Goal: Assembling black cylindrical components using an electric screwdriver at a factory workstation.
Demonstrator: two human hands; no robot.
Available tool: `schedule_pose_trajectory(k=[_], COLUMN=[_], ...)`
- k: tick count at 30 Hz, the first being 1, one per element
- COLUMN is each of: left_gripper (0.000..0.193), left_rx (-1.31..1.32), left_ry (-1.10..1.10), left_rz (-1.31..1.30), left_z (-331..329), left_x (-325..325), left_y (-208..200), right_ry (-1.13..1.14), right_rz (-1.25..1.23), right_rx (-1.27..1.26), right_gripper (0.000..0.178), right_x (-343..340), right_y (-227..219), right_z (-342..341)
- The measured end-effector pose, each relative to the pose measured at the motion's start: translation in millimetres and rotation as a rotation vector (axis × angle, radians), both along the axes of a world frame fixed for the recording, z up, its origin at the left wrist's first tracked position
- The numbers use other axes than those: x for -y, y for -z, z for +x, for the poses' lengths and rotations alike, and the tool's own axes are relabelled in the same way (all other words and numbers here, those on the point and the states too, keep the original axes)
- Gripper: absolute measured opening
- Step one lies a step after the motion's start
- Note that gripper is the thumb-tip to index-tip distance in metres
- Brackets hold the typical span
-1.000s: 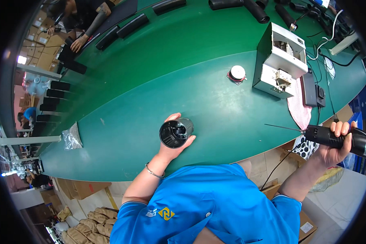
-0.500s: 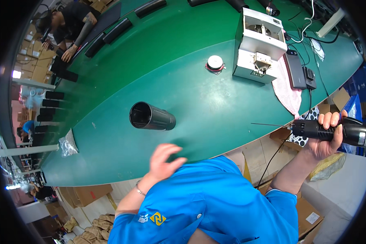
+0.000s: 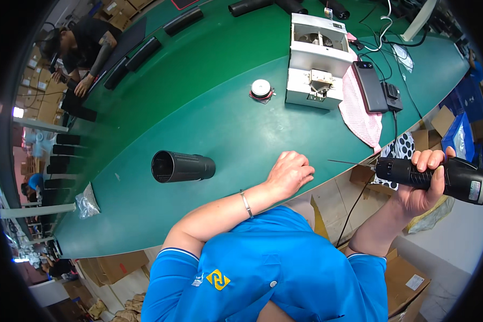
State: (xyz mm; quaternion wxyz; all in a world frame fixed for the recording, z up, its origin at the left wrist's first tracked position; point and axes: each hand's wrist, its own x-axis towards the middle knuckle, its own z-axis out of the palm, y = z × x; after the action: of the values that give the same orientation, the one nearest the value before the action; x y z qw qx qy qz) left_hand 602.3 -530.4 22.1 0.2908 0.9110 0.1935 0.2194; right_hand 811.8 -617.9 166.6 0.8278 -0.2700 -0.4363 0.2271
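My right hand (image 3: 426, 180) is wrapped around a black electric screwdriver (image 3: 397, 170), held past the table's near edge at the right. Its long thin bit points left, over the edge of the green table. My left hand (image 3: 290, 174) is over the near part of the table, to the left of the bit tip and apart from it. The fingers are curled in; whatever they may hold is hidden. Left of that hand a black perforated tube (image 3: 185, 166) lies on its side, its open end facing left. A round white-topped speaker (image 3: 261, 90) sits farther back.
A white metal machine (image 3: 316, 61) stands at the back right, beside a pink cloth (image 3: 357, 110), a dark power bank (image 3: 368, 86) and loose cables. More black tubes (image 3: 183, 21) line the far side. A clear bag (image 3: 87, 202) lies left. Another person (image 3: 86, 48) works at far left.
My left hand has moved right, from near the tube toward the bit, and its fingers have curled. The right hand keeps its hold on the screwdriver. The whole view has shifted slightly.
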Motion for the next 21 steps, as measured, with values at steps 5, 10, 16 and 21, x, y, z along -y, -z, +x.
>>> schedule_pose_trajectory(k=[5, 10, 16, 21], left_gripper=[0.017, 0.013, 0.008, 0.015], left_rx=[-0.034, -0.033, 0.271, 0.552], left_ry=[0.01, -0.011, -0.206, -0.319], left_rz=[0.017, -0.006, -0.933, -1.388], left_z=[8.0, 1.1, -57.4, -115.3], left_x=[-3.4, -2.8, 11.5, 26.8], left_y=[4.9, -1.0, -20.2, -26.1], right_ry=[-0.008, -0.045, -0.168, -0.399], right_rz=[-0.012, -0.026, -0.026, 0.028], right_rx=[-0.036, -0.071, -0.142, -0.274], right_gripper=[0.042, 0.043, 0.043, 0.042], right_x=[-4.3, -7.6, -4.9, -16.0], right_y=[1.5, 2.3, -0.9, -6.1], right_z=[1.3, -7.2, -17.5, -52.7])
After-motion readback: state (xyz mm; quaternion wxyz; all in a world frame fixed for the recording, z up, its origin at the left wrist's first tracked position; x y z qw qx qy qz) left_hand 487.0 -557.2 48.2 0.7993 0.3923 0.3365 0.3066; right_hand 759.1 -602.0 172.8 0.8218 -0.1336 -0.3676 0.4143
